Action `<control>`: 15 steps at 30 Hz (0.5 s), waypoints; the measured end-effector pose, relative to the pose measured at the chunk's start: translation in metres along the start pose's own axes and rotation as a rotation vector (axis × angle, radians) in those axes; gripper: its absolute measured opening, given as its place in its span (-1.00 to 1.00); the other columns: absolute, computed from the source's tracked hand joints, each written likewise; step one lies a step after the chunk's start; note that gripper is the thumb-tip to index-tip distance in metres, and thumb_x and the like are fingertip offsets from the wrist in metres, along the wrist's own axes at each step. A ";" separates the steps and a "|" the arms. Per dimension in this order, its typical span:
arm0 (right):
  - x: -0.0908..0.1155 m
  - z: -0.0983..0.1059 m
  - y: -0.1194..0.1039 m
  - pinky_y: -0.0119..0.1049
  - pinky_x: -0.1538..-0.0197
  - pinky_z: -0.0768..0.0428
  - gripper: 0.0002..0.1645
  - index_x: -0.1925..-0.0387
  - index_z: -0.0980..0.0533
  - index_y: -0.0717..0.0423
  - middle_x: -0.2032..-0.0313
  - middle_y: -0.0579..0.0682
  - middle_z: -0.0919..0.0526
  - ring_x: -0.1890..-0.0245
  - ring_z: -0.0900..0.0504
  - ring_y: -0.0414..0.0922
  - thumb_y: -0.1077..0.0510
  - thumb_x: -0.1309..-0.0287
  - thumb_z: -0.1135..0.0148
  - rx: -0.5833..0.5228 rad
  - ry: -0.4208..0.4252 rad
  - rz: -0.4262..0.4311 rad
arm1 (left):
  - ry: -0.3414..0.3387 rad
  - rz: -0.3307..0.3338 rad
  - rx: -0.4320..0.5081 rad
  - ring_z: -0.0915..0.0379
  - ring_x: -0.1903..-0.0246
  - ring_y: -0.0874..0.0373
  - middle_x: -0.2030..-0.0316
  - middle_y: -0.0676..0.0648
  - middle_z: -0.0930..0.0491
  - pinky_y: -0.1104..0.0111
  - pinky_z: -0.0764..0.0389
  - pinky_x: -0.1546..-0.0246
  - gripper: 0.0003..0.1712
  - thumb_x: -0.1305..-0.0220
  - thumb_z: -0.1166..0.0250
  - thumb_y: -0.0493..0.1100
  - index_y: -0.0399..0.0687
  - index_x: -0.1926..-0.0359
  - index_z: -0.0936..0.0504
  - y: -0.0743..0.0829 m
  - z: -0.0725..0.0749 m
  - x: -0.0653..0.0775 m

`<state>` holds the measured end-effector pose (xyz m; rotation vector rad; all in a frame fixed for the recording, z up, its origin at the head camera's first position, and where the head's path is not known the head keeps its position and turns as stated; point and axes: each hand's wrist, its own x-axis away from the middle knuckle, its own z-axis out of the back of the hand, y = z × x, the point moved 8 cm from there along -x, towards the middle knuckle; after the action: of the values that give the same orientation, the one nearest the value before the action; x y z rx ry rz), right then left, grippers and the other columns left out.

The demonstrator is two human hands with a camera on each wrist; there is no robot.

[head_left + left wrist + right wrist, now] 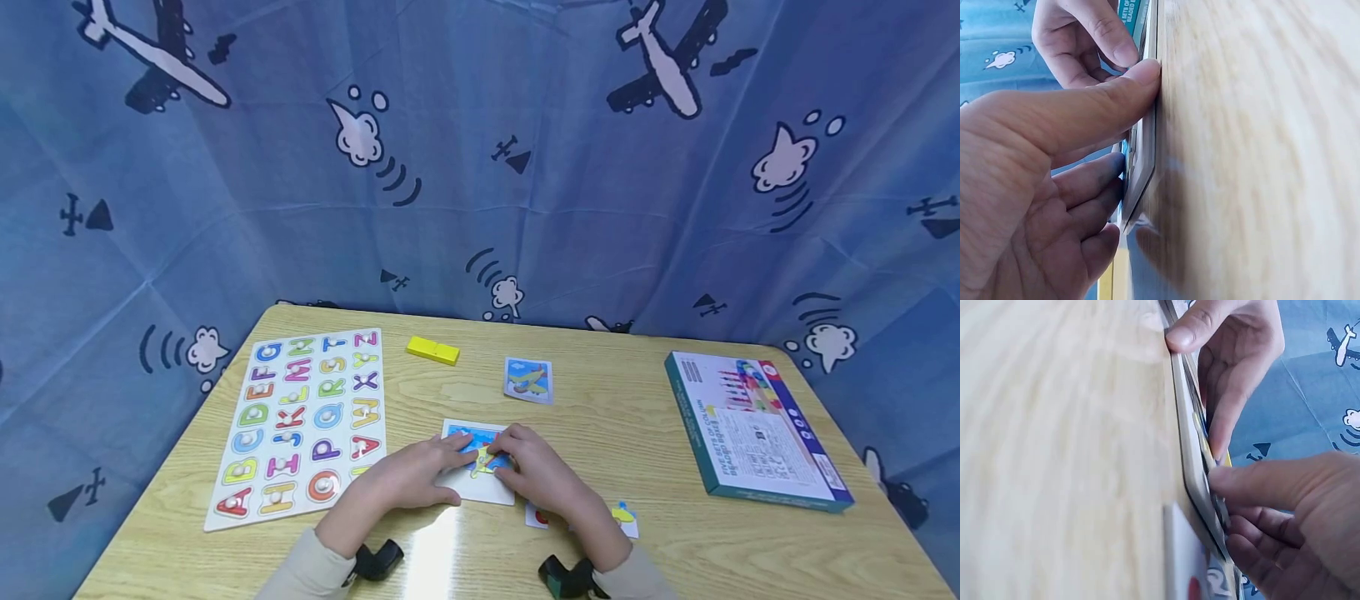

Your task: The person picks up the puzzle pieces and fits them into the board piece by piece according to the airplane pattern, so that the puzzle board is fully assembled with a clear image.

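A small white puzzle board (491,492) with a blue and yellow airplane picture lies flat on the table between the hands. My left hand (420,471) lies along its left side, fingers extended onto the picture and the thumb at the near edge. With curled fingers and thumb, my right hand (542,468) pinches a yellow-edged puzzle piece (1202,437), which sits tilted at the board's surface in the right wrist view. Near the right forearm lie loose puzzle pieces, one with a red shape (536,517) and one with yellow (624,517).
On the left lies a letter peg board (300,433). A yellow block (432,350) and a square airplane picture (528,380) are farther back. At the right rests a flat toy box (757,433). A blue curtain (450,167) hangs behind the table.
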<state>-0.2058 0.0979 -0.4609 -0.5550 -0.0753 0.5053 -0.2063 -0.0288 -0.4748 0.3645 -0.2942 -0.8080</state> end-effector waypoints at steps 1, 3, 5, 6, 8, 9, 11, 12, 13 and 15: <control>0.000 0.000 0.000 -0.17 0.01 -0.58 -0.74 0.12 -0.61 0.15 0.13 -0.07 -0.53 0.09 -0.50 -0.13 0.23 -0.11 -0.30 -0.001 0.004 0.002 | -0.001 0.000 0.000 -0.10 -0.39 0.10 -0.39 -0.05 -0.22 0.15 -0.21 -0.38 -0.28 -0.15 -0.34 0.08 0.00 -0.31 -0.40 0.000 0.000 0.000; -0.001 -0.001 0.001 -0.17 0.02 -0.57 -0.76 0.14 -0.61 0.15 0.14 -0.07 -0.53 0.09 -0.49 -0.13 0.24 -0.10 -0.31 -0.004 0.012 0.002 | -0.001 0.000 -0.002 -0.10 -0.39 0.10 -0.39 -0.05 -0.22 0.15 -0.21 -0.38 -0.29 -0.15 -0.34 0.07 -0.01 -0.31 -0.40 0.001 0.001 0.000; -0.001 -0.002 0.002 -0.17 0.01 -0.57 -0.77 0.16 -0.63 0.15 0.14 -0.07 -0.53 0.08 -0.48 -0.13 0.26 -0.09 -0.31 -0.014 0.019 -0.002 | -0.004 0.003 -0.003 -0.10 -0.39 0.08 -0.40 -0.05 -0.21 0.14 -0.22 -0.37 -0.29 -0.16 -0.34 0.07 0.00 -0.31 -0.40 0.001 0.001 0.001; -0.002 -0.003 0.003 -0.18 0.02 -0.57 -0.77 0.16 -0.63 0.15 0.15 -0.07 -0.52 0.09 -0.48 -0.13 0.27 -0.08 -0.32 -0.018 0.021 -0.003 | -0.006 0.004 -0.004 -0.10 -0.39 0.08 -0.40 -0.05 -0.21 0.14 -0.23 -0.37 -0.29 -0.16 -0.34 0.07 0.00 -0.31 -0.40 0.001 0.001 0.001; -0.002 -0.004 0.004 -0.23 0.06 -0.56 -0.76 0.16 -0.65 0.17 0.17 -0.08 -0.51 0.12 -0.45 -0.16 0.28 -0.07 -0.33 -0.032 0.026 -0.007 | -0.010 0.006 -0.005 -0.10 -0.39 0.06 -0.40 -0.05 -0.20 0.13 -0.24 -0.36 -0.29 -0.16 -0.33 0.07 0.00 -0.31 -0.40 0.001 0.001 0.001; -0.003 -0.004 0.005 -0.25 0.08 -0.55 -0.76 0.17 -0.66 0.18 0.18 -0.08 -0.50 0.14 -0.44 -0.17 0.28 -0.06 -0.33 -0.038 0.029 -0.007 | -0.011 0.007 -0.005 -0.12 -0.39 0.03 -0.40 -0.06 -0.20 0.12 -0.26 -0.35 -0.30 -0.16 -0.33 0.07 0.01 -0.31 -0.40 0.000 0.001 0.001; -0.003 -0.004 0.006 -0.28 0.11 -0.54 -0.75 0.17 -0.67 0.19 0.19 -0.09 -0.49 0.16 -0.43 -0.18 0.28 -0.05 -0.35 -0.047 0.034 -0.007 | -0.013 0.009 0.000 -0.13 -0.38 -0.02 -0.40 -0.06 -0.20 0.11 -0.29 -0.33 -0.30 -0.16 -0.33 0.07 0.01 -0.30 -0.41 0.000 0.000 0.001; -0.003 -0.004 0.006 -0.29 0.12 -0.54 -0.75 0.17 -0.67 0.18 0.19 -0.10 -0.49 0.17 -0.43 -0.19 0.27 -0.05 -0.35 -0.046 0.033 -0.008 | -0.014 0.009 0.003 -0.14 -0.37 -0.04 -0.40 -0.07 -0.20 0.10 -0.29 -0.33 -0.31 -0.16 -0.33 0.07 0.02 -0.30 -0.41 0.000 0.000 0.001; -0.003 -0.004 0.006 -0.29 0.12 -0.54 -0.73 0.14 -0.67 0.18 0.18 -0.10 -0.49 0.17 -0.43 -0.19 0.25 -0.05 -0.36 -0.045 0.032 -0.009 | -0.013 0.008 0.007 -0.15 -0.37 -0.07 -0.40 -0.07 -0.20 0.09 -0.31 -0.32 -0.31 -0.16 -0.33 0.07 0.02 -0.30 -0.41 0.000 0.000 0.001; -0.002 -0.003 0.005 -0.28 0.11 -0.54 -0.67 0.08 -0.65 0.18 0.15 -0.08 -0.50 0.15 -0.45 -0.18 0.22 -0.07 -0.35 -0.033 0.025 -0.009 | -0.015 0.011 0.012 -0.16 -0.35 -0.12 -0.40 -0.07 -0.19 0.08 -0.33 -0.30 -0.31 -0.16 -0.33 0.07 0.03 -0.30 -0.41 0.000 0.000 0.001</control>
<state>-0.2094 0.0991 -0.4664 -0.5928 -0.0627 0.4889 -0.2050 -0.0297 -0.4747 0.3679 -0.3152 -0.7984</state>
